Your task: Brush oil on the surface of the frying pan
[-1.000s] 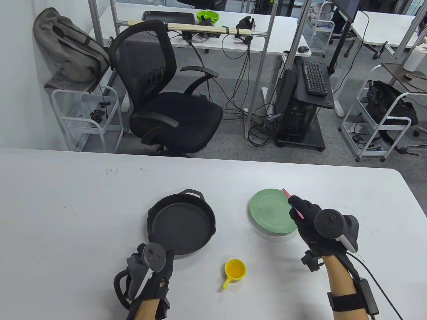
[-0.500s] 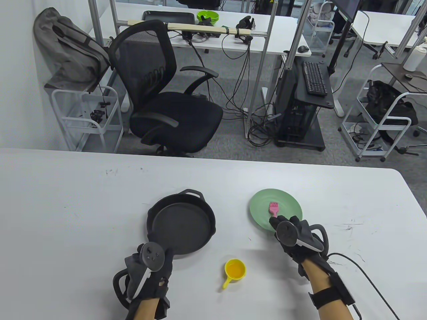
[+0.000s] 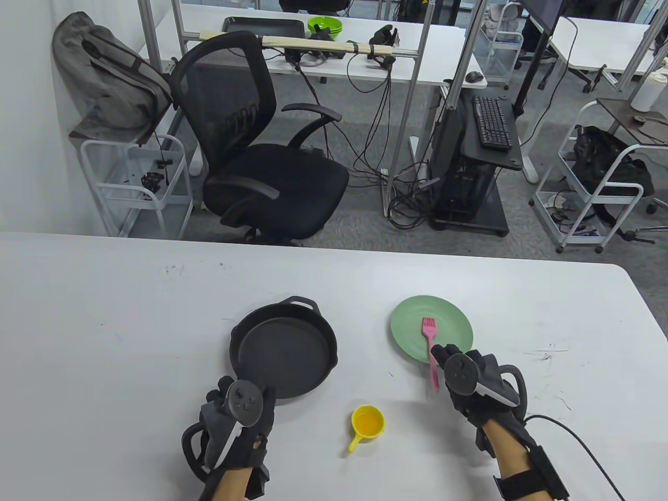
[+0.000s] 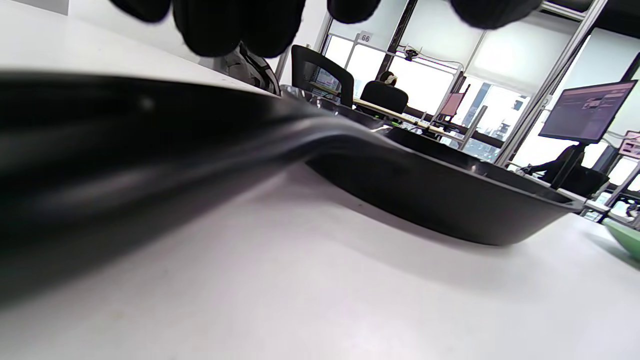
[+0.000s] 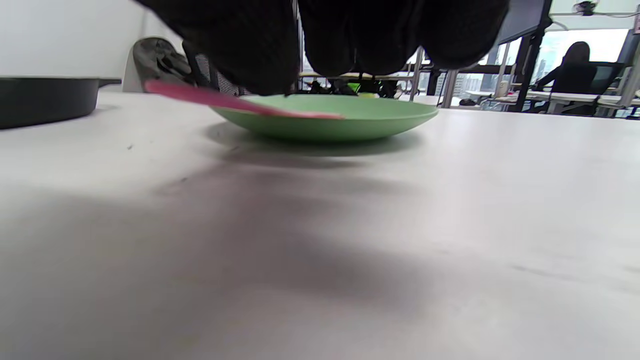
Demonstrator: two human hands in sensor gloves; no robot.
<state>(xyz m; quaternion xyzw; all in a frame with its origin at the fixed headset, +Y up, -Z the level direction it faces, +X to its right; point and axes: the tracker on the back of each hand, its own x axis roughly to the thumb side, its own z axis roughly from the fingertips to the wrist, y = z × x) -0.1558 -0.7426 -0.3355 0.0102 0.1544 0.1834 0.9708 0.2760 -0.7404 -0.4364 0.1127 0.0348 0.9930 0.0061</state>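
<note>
The black frying pan point(image 3: 284, 350) sits on the white table; it also shows in the left wrist view point(image 4: 440, 200). My left hand point(image 3: 235, 412) hovers over the pan's near handle point(image 4: 100, 130), fingers point(image 4: 240, 25) spread above it and not touching. The pink brush point(image 3: 431, 347) lies with its bristles on the green plate point(image 3: 454, 318) and its handle sticking out toward me. My right hand point(image 3: 462, 378) sits just right of the handle. In the right wrist view its fingers point(image 5: 240, 45) hang over the brush handle point(image 5: 225, 100) without closing on it. A small yellow cup of oil point(image 3: 368, 421) stands between the hands.
The table's right edge point(image 3: 647, 313) lies beyond the plate. Bare tabletop stretches left of the pan and behind it. An office chair point(image 3: 261, 146) and carts stand on the floor past the far edge.
My right hand brought the brush down from above the plate, laid it on the plate, then drew back toward me, exposing the handle. My left hand slid slightly back from the pan's rim.
</note>
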